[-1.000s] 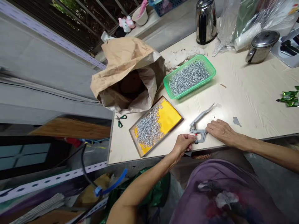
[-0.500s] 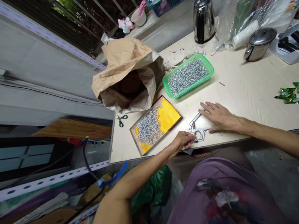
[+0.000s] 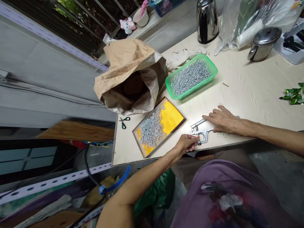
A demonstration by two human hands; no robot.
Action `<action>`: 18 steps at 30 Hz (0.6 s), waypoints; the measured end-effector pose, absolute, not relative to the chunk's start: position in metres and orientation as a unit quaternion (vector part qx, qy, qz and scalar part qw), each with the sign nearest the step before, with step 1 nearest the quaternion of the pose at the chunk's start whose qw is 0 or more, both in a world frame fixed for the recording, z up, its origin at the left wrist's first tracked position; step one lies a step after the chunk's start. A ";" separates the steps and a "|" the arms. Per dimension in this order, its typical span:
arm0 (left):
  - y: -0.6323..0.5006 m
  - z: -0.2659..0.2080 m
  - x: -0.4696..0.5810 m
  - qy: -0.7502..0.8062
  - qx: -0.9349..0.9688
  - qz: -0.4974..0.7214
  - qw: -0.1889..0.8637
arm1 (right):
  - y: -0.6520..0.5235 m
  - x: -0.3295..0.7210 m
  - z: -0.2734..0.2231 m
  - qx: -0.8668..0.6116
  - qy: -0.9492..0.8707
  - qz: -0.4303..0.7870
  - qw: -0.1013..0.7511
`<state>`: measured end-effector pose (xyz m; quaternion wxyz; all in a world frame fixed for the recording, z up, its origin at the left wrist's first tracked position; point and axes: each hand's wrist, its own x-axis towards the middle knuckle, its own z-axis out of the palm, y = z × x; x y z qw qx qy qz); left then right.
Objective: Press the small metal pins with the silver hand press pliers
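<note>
A pair of silver snap-fastener pliers (image 3: 204,135) lies at the table's front edge, its jaws facing left. My right hand (image 3: 222,120) is closed over the two handles, fingers on the upper one and thumb by the lower one. At the jaws, my left hand (image 3: 187,142) is pinched shut; what sits between its fingertips is too small to make out. A small red spot shows in the jaws beside those fingertips. Left of the pliers, a shallow tray (image 3: 174,129) with a yellow lining holds many small silver metal pieces (image 3: 152,128).
Behind the tray stands a green plastic basket (image 3: 168,83) full of similar metal pieces. An open brown paper bag (image 3: 128,60) and green-handled scissors (image 3: 123,122) are at the left. Farther back are a kettle (image 3: 207,22), a lidded metal pot (image 3: 263,46) and plastic bags (image 3: 249,25).
My right hand has closed further round the pliers, its fingers drawing the upper handle down toward the lower one. My left hand stays pinched at the jaws.
</note>
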<state>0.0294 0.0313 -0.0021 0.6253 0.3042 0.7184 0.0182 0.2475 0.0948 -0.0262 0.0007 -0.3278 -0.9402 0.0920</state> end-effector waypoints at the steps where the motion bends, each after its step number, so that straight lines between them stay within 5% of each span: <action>1: 0.029 -0.002 0.028 0.721 0.333 0.006 0.608 | 0.093 0.248 -0.029 -0.328 -0.940 0.090 0.003; 8: 0.033 -0.012 0.041 0.587 0.773 0.069 0.230 | 0.086 0.248 -0.035 -0.337 -0.936 0.095 0.030; 18: 0.068 -0.024 0.067 0.445 0.877 -0.028 0.177 | 0.087 0.266 -0.022 -0.375 -0.919 0.118 -0.004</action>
